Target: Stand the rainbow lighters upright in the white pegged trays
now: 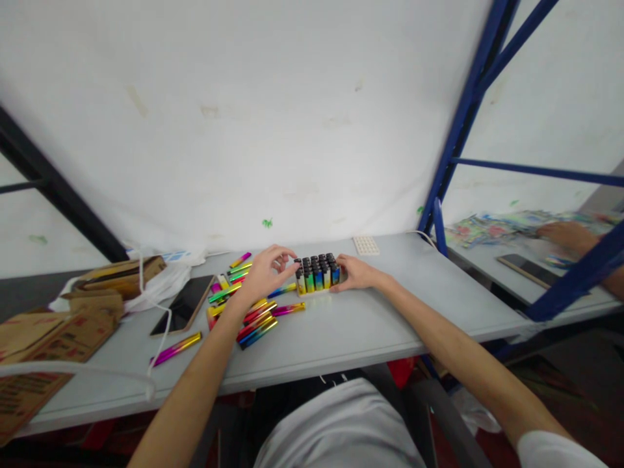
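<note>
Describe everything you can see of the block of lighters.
The block of lighters stands in tight upright rows in a pale base on the grey table. Tops are black; the nearest shiny, metallic-looking bodies show yellow, green and blue. The right hand clasps its right end; the left hand is at its left corner, contact unclear.

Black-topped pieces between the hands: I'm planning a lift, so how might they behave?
The black-topped pieces may tip if jolted, since they stand upright and look slim. Their shiny sides suggest stiff, possibly slippery surfaces.
</note>
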Available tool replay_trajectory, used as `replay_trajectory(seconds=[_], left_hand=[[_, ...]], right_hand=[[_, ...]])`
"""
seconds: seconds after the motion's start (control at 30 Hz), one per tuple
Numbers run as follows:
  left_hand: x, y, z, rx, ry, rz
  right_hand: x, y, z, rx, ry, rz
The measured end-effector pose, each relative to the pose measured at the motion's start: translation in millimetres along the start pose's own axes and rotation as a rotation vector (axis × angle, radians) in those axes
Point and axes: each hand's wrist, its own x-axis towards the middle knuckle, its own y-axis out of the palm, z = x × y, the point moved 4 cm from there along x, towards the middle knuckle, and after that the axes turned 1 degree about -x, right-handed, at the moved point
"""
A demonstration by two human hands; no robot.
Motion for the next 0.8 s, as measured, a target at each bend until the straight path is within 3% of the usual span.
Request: replay_trajectory(seconds=[0.27,0.5,0.67,0.73,0.8], left_hand=[[0,4.7,4,0.047,0.026,0.025],[1,4.4,4,0.093,0.013,0.043],[2,3.6,6,0.092,-0.001,0.028],[2,4.7,5,0.056,-0.016,0.033],[2,7.1,-1,-0.025,-0.041,0.047]], right_hand=[[14,-6,-40,-0.179,0.116,-0.065],[42,-12,-62,-0.323,0.2,0.002],[13,-16,-67,-0.391,0.248,-0.187],[-8,-20,-74,-0.45,0.396,-0.253],[-26,-22,-82,-0.47,0.556,-0.238]])
